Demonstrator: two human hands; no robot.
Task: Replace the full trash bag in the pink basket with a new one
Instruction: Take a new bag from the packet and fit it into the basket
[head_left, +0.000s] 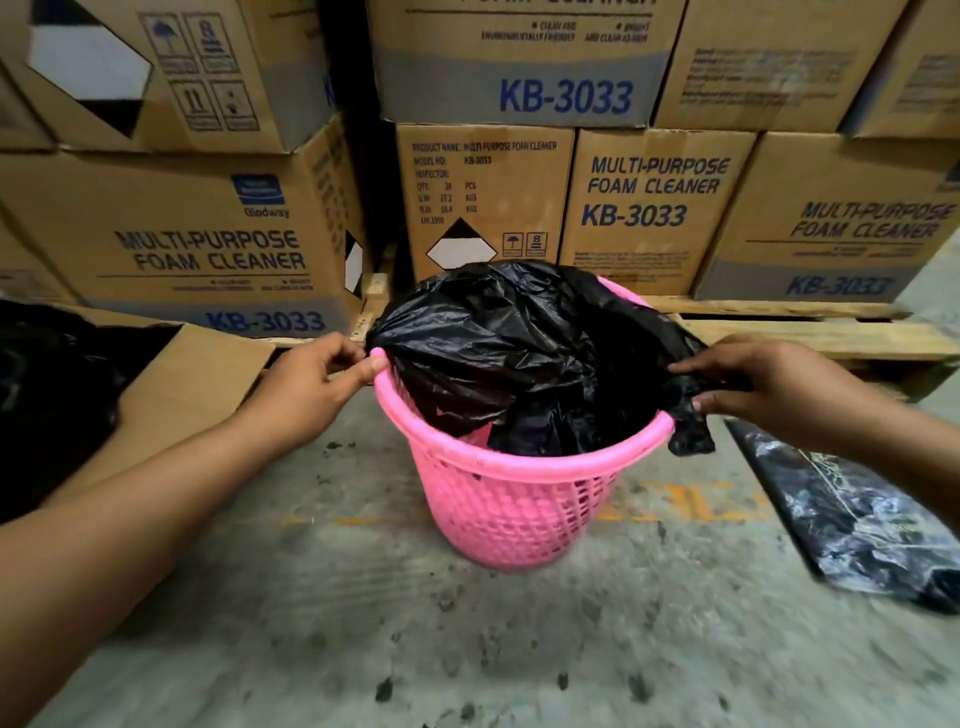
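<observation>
A pink perforated basket (519, 514) stands upright on the concrete floor in the middle of the view. A black trash bag (519, 343) lies loosely in its mouth, bunched up above the rim and partly hanging inside. My left hand (317, 384) pinches the bag's edge at the left rim. My right hand (763, 384) grips the bag's edge at the right rim, where a fold of black plastic (691, 431) hangs over the outside.
Stacked cardboard boxes (654, 208) on a wooden pallet (810, 332) stand right behind the basket. An open carton (171, 384) with black plastic in it sits at the left. A dark plastic packet (857, 519) lies on the floor at the right.
</observation>
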